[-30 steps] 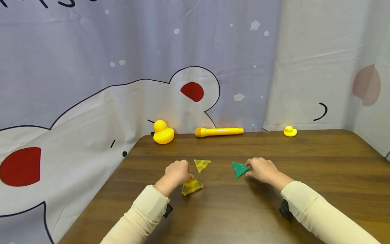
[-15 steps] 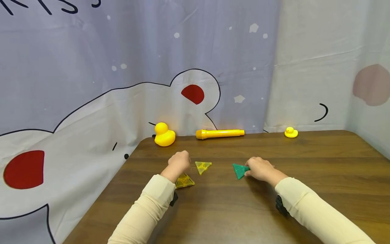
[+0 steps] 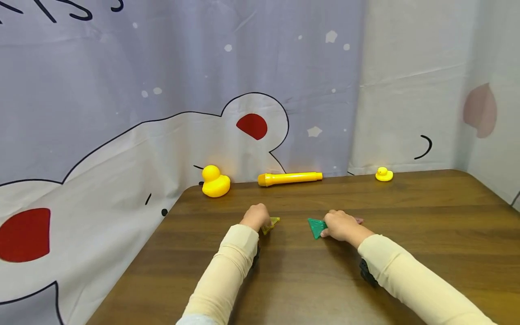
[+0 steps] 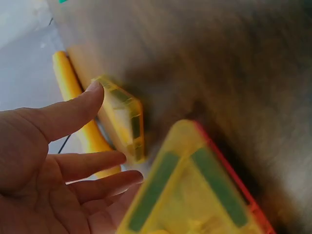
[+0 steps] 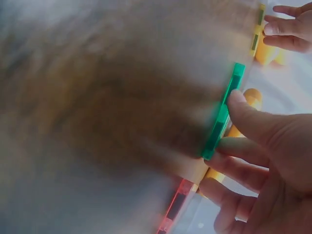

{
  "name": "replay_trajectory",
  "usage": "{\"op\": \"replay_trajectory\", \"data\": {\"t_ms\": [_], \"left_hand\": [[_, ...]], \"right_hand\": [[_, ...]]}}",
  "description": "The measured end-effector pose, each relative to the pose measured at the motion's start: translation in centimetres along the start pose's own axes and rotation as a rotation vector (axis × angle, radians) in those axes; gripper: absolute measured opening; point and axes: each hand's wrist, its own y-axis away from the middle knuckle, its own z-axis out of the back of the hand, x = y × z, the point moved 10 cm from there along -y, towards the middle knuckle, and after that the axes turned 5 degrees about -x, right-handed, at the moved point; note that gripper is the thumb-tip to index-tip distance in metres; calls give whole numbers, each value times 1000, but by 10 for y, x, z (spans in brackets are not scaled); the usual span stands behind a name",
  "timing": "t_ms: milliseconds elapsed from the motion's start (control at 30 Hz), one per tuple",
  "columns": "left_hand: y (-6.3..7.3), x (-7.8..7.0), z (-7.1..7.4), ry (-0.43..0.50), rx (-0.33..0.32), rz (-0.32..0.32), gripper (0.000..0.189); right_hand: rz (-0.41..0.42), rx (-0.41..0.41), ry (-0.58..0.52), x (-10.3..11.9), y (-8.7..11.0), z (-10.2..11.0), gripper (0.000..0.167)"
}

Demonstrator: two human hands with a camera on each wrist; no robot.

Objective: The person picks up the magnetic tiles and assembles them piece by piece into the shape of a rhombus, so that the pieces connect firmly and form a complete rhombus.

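In the head view, my left hand (image 3: 256, 216) is at a yellow triangular magnetic tile (image 3: 271, 224), covering part of it. The left wrist view shows thumb and fingers spread around this tile (image 4: 127, 114), the thumb tip at one corner. Another yellow triangular tile (image 4: 190, 195), with a red edge behind it, stands large in front of that camera; my left arm hides it from the head view. My right hand (image 3: 341, 225) pinches a green triangular tile (image 3: 316, 227) by one corner, thumb (image 5: 238, 100) against its face. A red tile (image 5: 174, 207) lies beyond the right fingers.
Along the back of the wooden table (image 3: 292, 280) are a large yellow duck (image 3: 215, 181), a yellow microphone-shaped stick (image 3: 290, 178) and a small yellow duck (image 3: 383, 174). A printed curtain (image 3: 183, 67) hangs right behind them.
My left hand has left the nearer yellow tile and moved right to the farther one. The right hand stays at the green tile, and a bit of red tile now shows behind it.
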Motion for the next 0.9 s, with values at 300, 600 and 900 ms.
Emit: {"op": "replay_trajectory", "data": {"t_ms": [300,600,900], "left_hand": [[-1,-2,-5,-32,-33,-7,42],[-38,-3,-29,3,-102,-81,41],[28,-41,-12,134,79,-137,10]], "right_hand": [[10,-22,48,2,-1,1,24],[55,-41,124,18,13,7,27],[78,-26,113,26,24,7,30]]}}
